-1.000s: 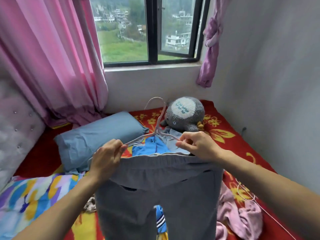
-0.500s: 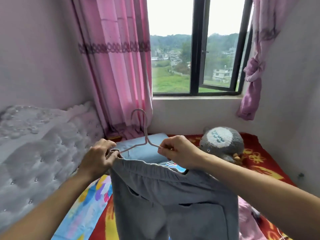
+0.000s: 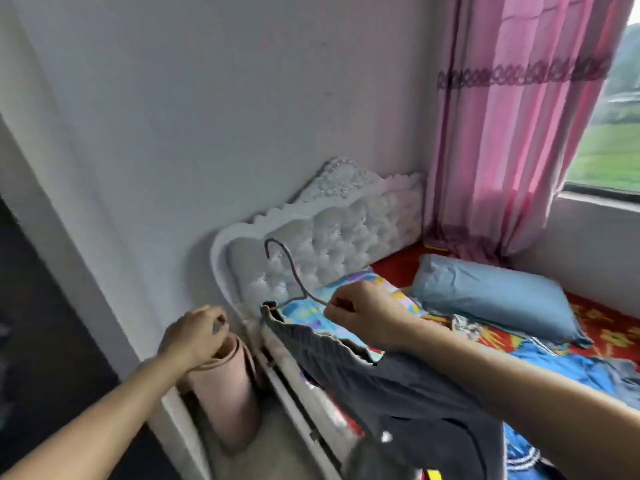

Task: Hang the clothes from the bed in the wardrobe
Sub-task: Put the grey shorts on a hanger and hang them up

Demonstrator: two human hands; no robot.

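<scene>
Head view, blurred by motion.

Right hand (image 3: 369, 318): fingers (image 3: 341, 308) curled tight round the right arm of the wire hanger (image 3: 305, 294). The hook rose up and to the left of these fingers, in front of the headboard (image 3: 346, 237). The hanger's left end sat lower, to the left of the fingers, with the waistband caught on it.

Trousers (image 3: 398, 386): grey, held off the bed (image 3: 398, 268) on the hanger. The waistband ran from the hanger's left end to under the right fingers. The legs dropped below the right forearm and over the near bed edge.

Left hand (image 3: 194, 336): well apart from the hanger, to the left of and slightly below the right fingers. Its fingers (image 3: 214, 320) were loosely curled. A grey smear showed at the tips; I could not tell whether they pinched anything. Directly beneath them stood a pink rolled mat (image 3: 225, 386), upright on the floor between the wall and the bed frame. Contact with the mat could not be judged.

Beyond the right fingers lay a patterned blanket (image 3: 346, 296). To their right a blue pillow (image 3: 485, 296) lay on the red sheet. A blue garment (image 3: 554, 365) lay nearer, behind the right forearm. A pink curtain (image 3: 512, 133) hung above the pillow beside the window (image 3: 609, 150).
</scene>
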